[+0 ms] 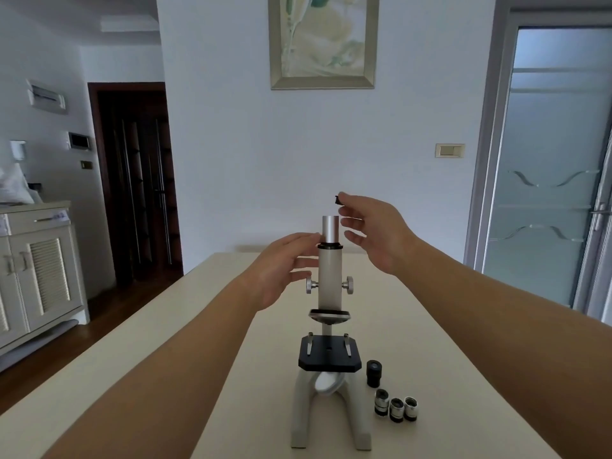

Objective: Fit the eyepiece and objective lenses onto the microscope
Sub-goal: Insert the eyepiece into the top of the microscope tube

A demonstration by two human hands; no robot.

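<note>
A grey-white microscope [330, 286] stands upright on the table, its silver tube top [330, 228] uncovered. My right hand [374, 233] is up beside the tube top, pinching a small black cap [337, 199] between thumb and forefinger just above and right of the tube. My left hand [284, 266] rests with spread fingers against the left side of the tube collar. Right of the microscope's base stand a black eyepiece [374, 373] and three silver objective lenses [396, 409] in a row.
The cream table [447, 376] runs away from me to a white wall with a framed picture [323, 41]. A white cabinet [36, 270] stands at the left, a frosted glass door [549, 167] at the right.
</note>
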